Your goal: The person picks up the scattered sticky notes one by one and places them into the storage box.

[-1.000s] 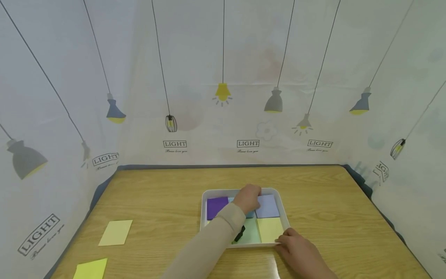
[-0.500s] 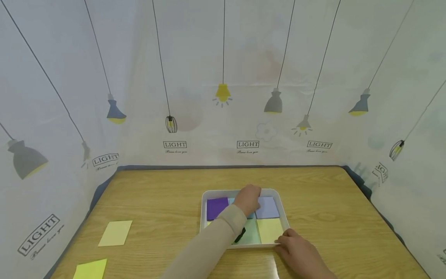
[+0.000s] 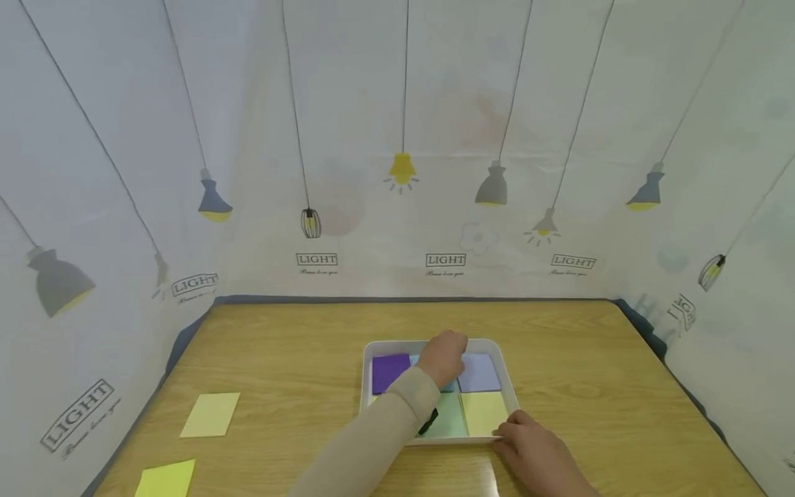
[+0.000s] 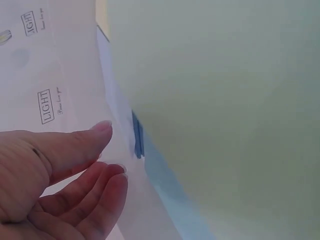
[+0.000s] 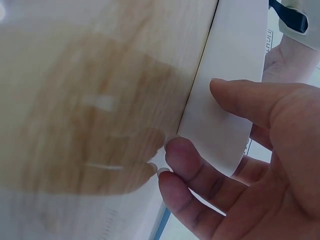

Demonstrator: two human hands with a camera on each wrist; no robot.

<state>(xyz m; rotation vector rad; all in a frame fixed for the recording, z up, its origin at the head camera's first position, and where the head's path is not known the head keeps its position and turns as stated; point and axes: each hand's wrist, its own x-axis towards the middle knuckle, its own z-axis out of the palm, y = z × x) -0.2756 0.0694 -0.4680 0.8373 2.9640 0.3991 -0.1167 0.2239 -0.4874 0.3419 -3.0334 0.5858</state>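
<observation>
In the head view a white tray holds square paper notes: purple, lavender, pale yellow, mint green and light blue, mostly hidden in the head view. Over the tray's far side reaches my left hand, its fingertips right at the far wall. The left wrist view shows a gap between thumb and loosely bent fingers, with nothing seen in it. My right hand holds the near right corner; in the right wrist view its thumb lies on the white outer wall.
A pale yellow note and a brighter yellow note lie on the wooden table to the left. My left sleeve covers the tray's near left part. A lamp-printed cloth stands behind and at both sides.
The whole head view has shifted slightly right and down. Both hands, the tray and the notes keep their places relative to one another.
</observation>
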